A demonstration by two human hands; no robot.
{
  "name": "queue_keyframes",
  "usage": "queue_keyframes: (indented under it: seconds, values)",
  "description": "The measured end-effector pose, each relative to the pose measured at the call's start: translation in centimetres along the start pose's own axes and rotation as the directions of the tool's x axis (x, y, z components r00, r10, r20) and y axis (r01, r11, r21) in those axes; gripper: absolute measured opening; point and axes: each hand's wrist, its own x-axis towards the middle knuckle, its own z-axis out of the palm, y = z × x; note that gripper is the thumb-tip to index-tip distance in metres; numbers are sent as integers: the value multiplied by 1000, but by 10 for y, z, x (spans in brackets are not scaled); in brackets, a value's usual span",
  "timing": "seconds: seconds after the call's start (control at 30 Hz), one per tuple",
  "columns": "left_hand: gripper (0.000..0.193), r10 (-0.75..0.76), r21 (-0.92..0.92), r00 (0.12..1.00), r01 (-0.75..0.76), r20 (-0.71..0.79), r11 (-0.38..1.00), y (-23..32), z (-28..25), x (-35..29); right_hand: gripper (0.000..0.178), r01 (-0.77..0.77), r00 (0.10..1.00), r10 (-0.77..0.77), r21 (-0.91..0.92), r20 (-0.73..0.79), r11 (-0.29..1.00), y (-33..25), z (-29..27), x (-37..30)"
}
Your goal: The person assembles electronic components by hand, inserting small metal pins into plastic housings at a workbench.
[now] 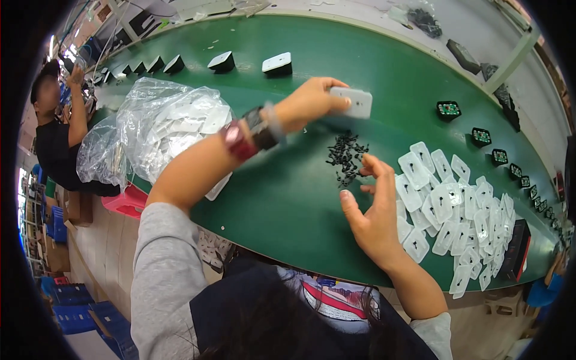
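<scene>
My left hand (309,105) is closed on the near end of a white rounded-rectangular plastic cover (360,103), which has small dark holes in its face. It is held above the green table, beyond a small pile of black plastic pieces (345,153). Beside that pile is my right hand (377,219), thumb and fingers apart, its fingertips close to the pile's right edge. I see nothing in its grasp. To its right lies a broad heap of white covers (444,201), many with a black piece at the middle.
A clear plastic bag (144,114) of white covers lies on the left. Black boxes with white tops (277,64) line the far edge. Open black boxes with green circuit boards (449,110) run down the right. A person (57,120) is at the far left, past the table (270,222).
</scene>
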Motion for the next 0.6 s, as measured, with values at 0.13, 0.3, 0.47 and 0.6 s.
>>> queue_keyframes:
  seconds: [0.13,0.3,0.47,0.6]
  values:
    - [38,-30,118,997,38,-69,992,-13,-15,56,54,62,997,-59,-71,42,996,7,-6,3]
    - [40,-97,261,980,141,-173,955,-26,-19,92,49,68,997,-65,-99,41,993,7,-5,3]
    - [42,24,358,963,76,-268,930,-26,-18,91,44,106,990,-98,-76,97,991,7,-2,1]
    - [39,123,507,946,50,-301,860,-19,-18,72,38,61,993,-54,-68,103,996,7,-4,1]
